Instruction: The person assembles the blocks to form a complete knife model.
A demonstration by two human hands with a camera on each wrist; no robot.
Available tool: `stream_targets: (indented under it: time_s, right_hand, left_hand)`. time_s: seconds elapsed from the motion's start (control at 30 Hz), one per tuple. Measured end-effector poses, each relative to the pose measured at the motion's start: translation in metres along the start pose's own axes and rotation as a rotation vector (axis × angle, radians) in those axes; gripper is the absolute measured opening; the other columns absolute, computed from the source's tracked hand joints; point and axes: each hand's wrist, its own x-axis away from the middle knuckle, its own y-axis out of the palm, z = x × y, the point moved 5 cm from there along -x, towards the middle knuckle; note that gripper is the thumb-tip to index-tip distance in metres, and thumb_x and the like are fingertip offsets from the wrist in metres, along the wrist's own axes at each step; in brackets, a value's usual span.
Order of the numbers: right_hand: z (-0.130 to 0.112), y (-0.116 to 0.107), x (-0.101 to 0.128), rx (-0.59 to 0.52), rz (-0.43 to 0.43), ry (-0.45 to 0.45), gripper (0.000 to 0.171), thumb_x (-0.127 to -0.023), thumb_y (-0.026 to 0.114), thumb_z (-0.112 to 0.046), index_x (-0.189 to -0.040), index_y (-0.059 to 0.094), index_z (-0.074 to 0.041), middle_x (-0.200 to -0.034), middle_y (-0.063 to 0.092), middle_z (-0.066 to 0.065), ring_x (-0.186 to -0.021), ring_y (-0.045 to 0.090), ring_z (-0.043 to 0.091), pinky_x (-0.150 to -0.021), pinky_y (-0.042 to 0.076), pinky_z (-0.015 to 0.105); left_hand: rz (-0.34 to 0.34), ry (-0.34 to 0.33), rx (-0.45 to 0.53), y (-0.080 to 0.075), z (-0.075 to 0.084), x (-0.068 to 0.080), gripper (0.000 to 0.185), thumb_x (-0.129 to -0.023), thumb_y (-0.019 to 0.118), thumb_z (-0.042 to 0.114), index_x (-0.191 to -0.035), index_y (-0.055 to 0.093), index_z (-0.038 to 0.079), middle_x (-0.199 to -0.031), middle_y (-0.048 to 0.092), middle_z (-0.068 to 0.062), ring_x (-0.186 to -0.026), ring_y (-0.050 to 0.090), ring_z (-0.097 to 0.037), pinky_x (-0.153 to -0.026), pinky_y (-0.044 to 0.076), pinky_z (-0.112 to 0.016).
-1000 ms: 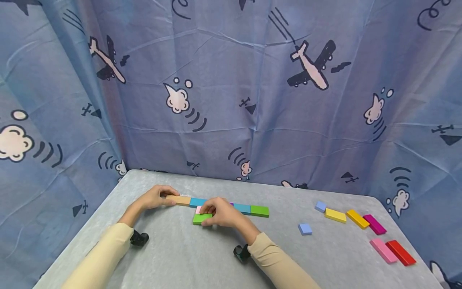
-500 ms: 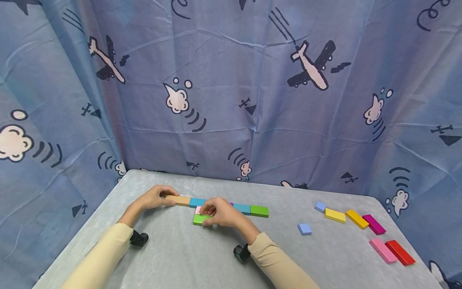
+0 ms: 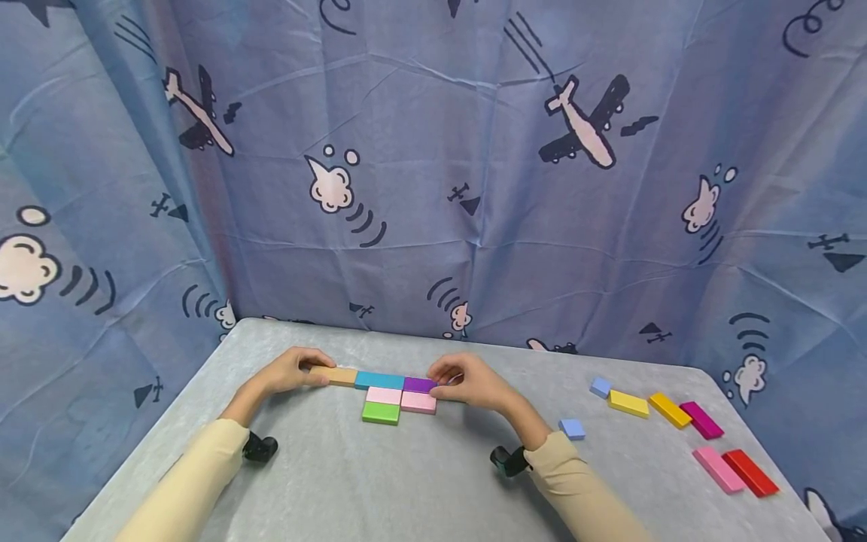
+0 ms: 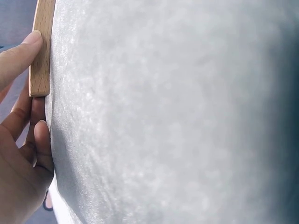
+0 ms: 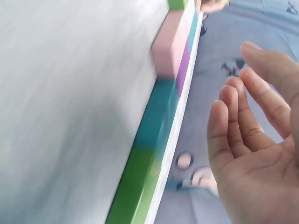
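Note:
A row of flat blocks lies on the grey table point(image 3: 379, 482): tan point(image 3: 336, 375), teal point(image 3: 379, 380), purple point(image 3: 420, 385). Below it sit two pink blocks point(image 3: 384, 395) point(image 3: 418, 402) and a green block point(image 3: 381, 412). My left hand point(image 3: 291, 370) pinches the tan block point(image 4: 39, 51) at the row's left end, thumb on its side. My right hand point(image 3: 443, 380) hovers over the row's right part and hides the blocks there. In the right wrist view that hand point(image 5: 243, 93) is open with relaxed fingers, apart from the teal point(image 5: 156, 112) and green point(image 5: 135, 186) blocks.
Loose blocks lie at the table's right: two light blue point(image 3: 600, 387) point(image 3: 572, 429), two yellow point(image 3: 628, 404) point(image 3: 670, 410), magenta point(image 3: 702, 420), pink point(image 3: 719, 469) and red point(image 3: 750, 473). A blue airplane-print curtain point(image 3: 474, 188) closes the back and sides.
My right hand has let go of the green block and moved right along the row, uncovering the purple and second pink block. The left hand has stayed on the tan block.

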Motion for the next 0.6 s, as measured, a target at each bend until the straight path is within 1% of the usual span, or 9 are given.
stream_targets:
  time_s: [0.03, 0.17, 0.27, 0.4, 0.5, 0.6]
  right_hand:
    - [0.009, -0.005, 0.005, 0.003, 0.003, 0.016, 0.024, -0.08, 0.076, -0.01, -0.099, 0.067, 0.002, -0.095, 0.064, 0.016, -0.083, 0.059, 0.021, -0.074, 0.048, 0.036]
    - [0.024, -0.026, 0.033, 0.017, 0.017, 0.062, 0.024, -0.081, 0.075, -0.014, -0.1, 0.067, -0.001, -0.093, 0.064, 0.013, -0.083, 0.058, 0.022, -0.073, 0.048, 0.035]
    - [0.033, -0.043, 0.057, 0.025, 0.026, 0.062, 0.025, -0.083, 0.073, -0.015, -0.102, 0.066, -0.001, -0.093, 0.064, 0.012, -0.082, 0.059, 0.024, -0.071, 0.048, 0.034]
    - [0.045, -0.065, 0.089, 0.038, 0.055, 0.075, 0.026, -0.085, 0.071, -0.015, -0.105, 0.065, 0.001, -0.096, 0.063, 0.015, -0.083, 0.059, 0.025, -0.072, 0.049, 0.033]
    - [0.056, -0.082, 0.114, 0.046, 0.099, 0.132, 0.028, -0.086, 0.07, -0.016, -0.108, 0.064, 0.001, -0.101, 0.062, 0.017, -0.087, 0.06, 0.026, -0.075, 0.049, 0.032]
    - [0.066, -0.099, 0.138, 0.056, 0.148, 0.205, 0.032, -0.086, 0.069, -0.019, -0.111, 0.063, 0.0, -0.105, 0.062, 0.016, -0.09, 0.059, 0.026, -0.077, 0.048, 0.03]
  left_hand:
    - [0.001, 0.001, 0.002, 0.0, 0.0, 0.0, 0.027, -0.079, 0.074, 0.007, -0.105, 0.069, 0.003, -0.097, 0.066, -0.007, -0.085, 0.057, -0.021, -0.073, 0.045, -0.03]
    - [0.001, 0.023, 0.008, -0.001, 0.002, 0.0, 0.026, -0.079, 0.074, 0.006, -0.104, 0.068, 0.0, -0.097, 0.066, -0.009, -0.083, 0.057, -0.02, -0.071, 0.045, -0.03]
    - [0.001, 0.037, 0.014, -0.001, 0.003, 0.001, 0.026, -0.08, 0.074, 0.006, -0.104, 0.068, -0.001, -0.097, 0.066, -0.01, -0.083, 0.057, -0.02, -0.071, 0.045, -0.031]
    - [0.007, 0.025, 0.017, -0.001, 0.002, 0.001, 0.026, -0.079, 0.074, 0.006, -0.104, 0.068, 0.0, -0.097, 0.066, -0.01, -0.083, 0.057, -0.02, -0.071, 0.045, -0.031]
    - [0.009, 0.008, 0.021, -0.001, 0.002, 0.001, 0.027, -0.079, 0.075, 0.006, -0.105, 0.068, 0.0, -0.098, 0.066, -0.009, -0.084, 0.057, -0.021, -0.072, 0.045, -0.031]
    - [0.001, 0.007, 0.027, -0.001, 0.003, 0.001, 0.027, -0.08, 0.074, 0.006, -0.105, 0.068, -0.001, -0.098, 0.065, -0.011, -0.084, 0.056, -0.022, -0.071, 0.045, -0.032]
